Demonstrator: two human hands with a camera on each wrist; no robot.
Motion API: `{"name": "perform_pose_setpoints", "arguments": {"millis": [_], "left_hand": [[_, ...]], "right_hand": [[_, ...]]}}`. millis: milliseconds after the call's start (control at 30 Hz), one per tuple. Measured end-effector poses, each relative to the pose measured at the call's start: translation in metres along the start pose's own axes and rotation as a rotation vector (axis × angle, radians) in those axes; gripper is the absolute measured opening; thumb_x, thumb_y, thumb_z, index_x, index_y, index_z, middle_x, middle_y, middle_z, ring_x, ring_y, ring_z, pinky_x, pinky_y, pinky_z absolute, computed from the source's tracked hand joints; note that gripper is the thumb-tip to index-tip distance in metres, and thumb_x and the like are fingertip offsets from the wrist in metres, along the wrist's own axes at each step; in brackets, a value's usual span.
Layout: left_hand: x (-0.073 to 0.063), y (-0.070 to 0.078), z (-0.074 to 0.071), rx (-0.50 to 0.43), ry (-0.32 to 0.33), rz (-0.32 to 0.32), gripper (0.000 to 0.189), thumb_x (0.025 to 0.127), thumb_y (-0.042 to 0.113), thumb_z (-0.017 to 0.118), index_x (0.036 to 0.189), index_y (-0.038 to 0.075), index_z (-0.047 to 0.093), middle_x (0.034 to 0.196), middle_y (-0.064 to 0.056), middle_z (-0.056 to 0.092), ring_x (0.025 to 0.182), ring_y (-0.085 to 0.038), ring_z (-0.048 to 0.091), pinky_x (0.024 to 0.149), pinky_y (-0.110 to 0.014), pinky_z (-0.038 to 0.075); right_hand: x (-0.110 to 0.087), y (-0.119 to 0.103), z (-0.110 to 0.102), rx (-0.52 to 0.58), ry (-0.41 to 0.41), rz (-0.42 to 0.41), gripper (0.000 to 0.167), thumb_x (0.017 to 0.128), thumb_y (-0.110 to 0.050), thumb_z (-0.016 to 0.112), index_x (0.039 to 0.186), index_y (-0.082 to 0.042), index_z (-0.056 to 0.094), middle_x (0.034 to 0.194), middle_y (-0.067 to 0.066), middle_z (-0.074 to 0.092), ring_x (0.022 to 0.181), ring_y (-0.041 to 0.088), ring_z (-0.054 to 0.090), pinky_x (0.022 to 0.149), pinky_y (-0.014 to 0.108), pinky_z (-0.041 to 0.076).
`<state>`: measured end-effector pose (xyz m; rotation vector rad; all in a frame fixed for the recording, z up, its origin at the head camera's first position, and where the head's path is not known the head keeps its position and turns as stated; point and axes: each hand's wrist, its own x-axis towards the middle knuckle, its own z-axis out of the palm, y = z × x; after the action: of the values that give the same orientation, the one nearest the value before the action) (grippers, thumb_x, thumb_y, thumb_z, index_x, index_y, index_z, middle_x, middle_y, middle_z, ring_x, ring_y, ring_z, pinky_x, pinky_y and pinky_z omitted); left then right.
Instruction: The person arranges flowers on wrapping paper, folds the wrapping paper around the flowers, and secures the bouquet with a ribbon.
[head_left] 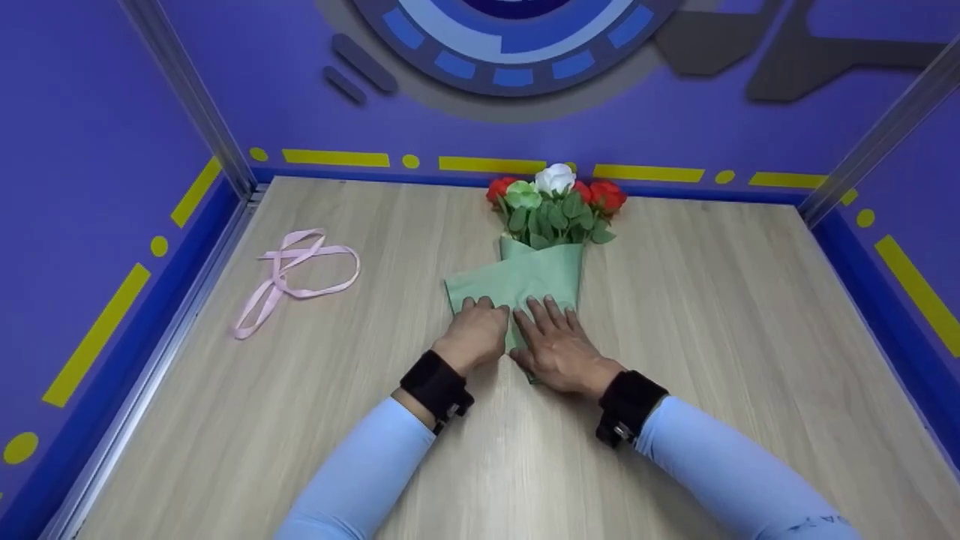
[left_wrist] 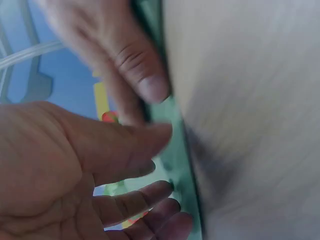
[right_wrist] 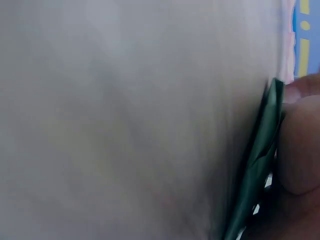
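Observation:
A bouquet of artificial roses [head_left: 555,196], red, white and pale green with leaves, lies on the table, its stems hidden inside green wrapping paper [head_left: 517,274]. One flap of the paper crosses the front and sticks out to the left. My right hand [head_left: 559,349] lies flat on the lower part of the wrap, fingers spread and pointing away from me. Beside it, my left hand [head_left: 476,334] touches the wrap's lower left edge. In the left wrist view its thumb and loosely bent fingers [left_wrist: 162,220] stand apart, with the tips at the paper [left_wrist: 181,165].
A loosely looped pink ribbon [head_left: 300,291] lies on the left of the wooden table [head_left: 712,315]. Blue-purple panels [head_left: 450,127] with yellow markings stand along the back and both sides. A metal rail [head_left: 165,390] runs down the table's left edge.

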<state>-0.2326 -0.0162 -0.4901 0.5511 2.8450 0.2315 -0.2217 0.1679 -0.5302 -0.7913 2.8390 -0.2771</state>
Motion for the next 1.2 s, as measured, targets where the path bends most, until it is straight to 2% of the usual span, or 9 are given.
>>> {"name": "perform_pose_setpoints", "arguments": {"millis": [200, 367, 533, 633, 700, 800, 867, 967, 1200], "left_hand": [[-0.003, -0.006, -0.005, -0.004, 0.003, 0.004, 0.041, 0.102, 0.006, 0.061, 0.143, 0.007, 0.065, 0.131, -0.021, 0.064, 0.116, -0.037, 0.057, 0.093, -0.044, 0.056], [-0.006, -0.009, -0.002, -0.044, 0.025, -0.01, 0.037, 0.101, 0.003, 0.061, 0.137, 0.006, 0.067, 0.128, -0.02, 0.064, 0.11, -0.034, 0.055, 0.085, -0.041, 0.057], [-0.006, -0.011, -0.001, -0.045, 0.037, -0.006, 0.034, 0.099, 0.001, 0.061, 0.132, 0.006, 0.07, 0.124, -0.019, 0.065, 0.107, -0.033, 0.055, 0.082, -0.04, 0.056], [-0.005, -0.01, 0.0, -0.038, 0.019, -0.009, 0.037, 0.1, 0.003, 0.061, 0.136, 0.006, 0.067, 0.131, -0.019, 0.064, 0.114, -0.036, 0.055, 0.087, -0.043, 0.057], [-0.005, -0.01, 0.0, -0.045, 0.0, -0.018, 0.04, 0.101, 0.008, 0.063, 0.142, 0.006, 0.064, 0.141, -0.018, 0.06, 0.127, -0.04, 0.054, 0.097, -0.048, 0.055], [-0.005, -0.011, 0.0, -0.087, -0.04, -0.04, 0.054, 0.101, 0.017, 0.07, 0.152, 0.007, 0.056, 0.159, -0.017, 0.049, 0.148, -0.041, 0.042, 0.115, -0.057, 0.044], [-0.006, -0.011, 0.0, -0.117, -0.067, -0.055, 0.063, 0.099, 0.024, 0.074, 0.155, 0.007, 0.052, 0.166, -0.016, 0.041, 0.156, -0.041, 0.033, 0.122, -0.06, 0.035], [-0.006, -0.012, 0.001, -0.146, -0.098, -0.072, 0.069, 0.097, 0.027, 0.077, 0.157, 0.008, 0.05, 0.169, -0.016, 0.036, 0.159, -0.041, 0.027, 0.125, -0.063, 0.029], [-0.009, -0.013, 0.001, -0.166, -0.108, -0.079, 0.069, 0.097, 0.024, 0.076, 0.158, 0.008, 0.048, 0.17, -0.016, 0.034, 0.159, -0.041, 0.026, 0.124, -0.064, 0.028]], "right_hand": [[-0.006, 0.01, -0.002, 0.011, -0.014, 0.013, 0.07, 0.113, -0.045, 0.041, 0.166, -0.003, 0.027, 0.173, 0.027, 0.014, 0.16, 0.051, 0.007, 0.125, 0.073, 0.011], [-0.022, 0.036, -0.004, 0.026, 0.006, 0.033, 0.068, 0.113, -0.042, 0.043, 0.166, -0.001, 0.028, 0.173, 0.029, 0.015, 0.16, 0.052, 0.008, 0.124, 0.074, 0.009], [-0.043, 0.067, -0.009, 0.038, 0.027, 0.057, 0.068, 0.113, -0.041, 0.044, 0.165, 0.0, 0.028, 0.172, 0.029, 0.016, 0.16, 0.052, 0.009, 0.123, 0.075, 0.009], [-0.056, 0.085, -0.015, 0.05, 0.033, 0.069, 0.068, 0.113, -0.04, 0.045, 0.165, -0.001, 0.029, 0.172, 0.029, 0.018, 0.159, 0.053, 0.009, 0.123, 0.076, 0.01], [-0.064, 0.096, -0.018, 0.064, 0.037, 0.069, 0.067, 0.113, -0.04, 0.046, 0.165, -0.001, 0.03, 0.172, 0.029, 0.019, 0.159, 0.054, 0.01, 0.122, 0.076, 0.01], [-0.074, 0.111, -0.023, 0.085, 0.035, 0.071, 0.067, 0.112, -0.039, 0.048, 0.165, -0.001, 0.031, 0.172, 0.028, 0.02, 0.158, 0.054, 0.01, 0.122, 0.075, 0.009], [-0.08, 0.122, -0.026, 0.095, 0.031, 0.076, 0.067, 0.112, -0.04, 0.048, 0.165, -0.001, 0.031, 0.172, 0.029, 0.02, 0.158, 0.055, 0.01, 0.122, 0.075, 0.008], [-0.09, 0.139, -0.031, 0.108, 0.017, 0.099, 0.068, 0.111, -0.041, 0.049, 0.164, -0.001, 0.032, 0.171, 0.03, 0.02, 0.158, 0.056, 0.009, 0.122, 0.076, 0.007], [-0.107, 0.171, -0.037, 0.152, 0.009, 0.177, 0.07, 0.109, -0.039, 0.056, 0.162, 0.001, 0.034, 0.17, 0.032, 0.021, 0.156, 0.058, 0.01, 0.12, 0.078, 0.006]]}}
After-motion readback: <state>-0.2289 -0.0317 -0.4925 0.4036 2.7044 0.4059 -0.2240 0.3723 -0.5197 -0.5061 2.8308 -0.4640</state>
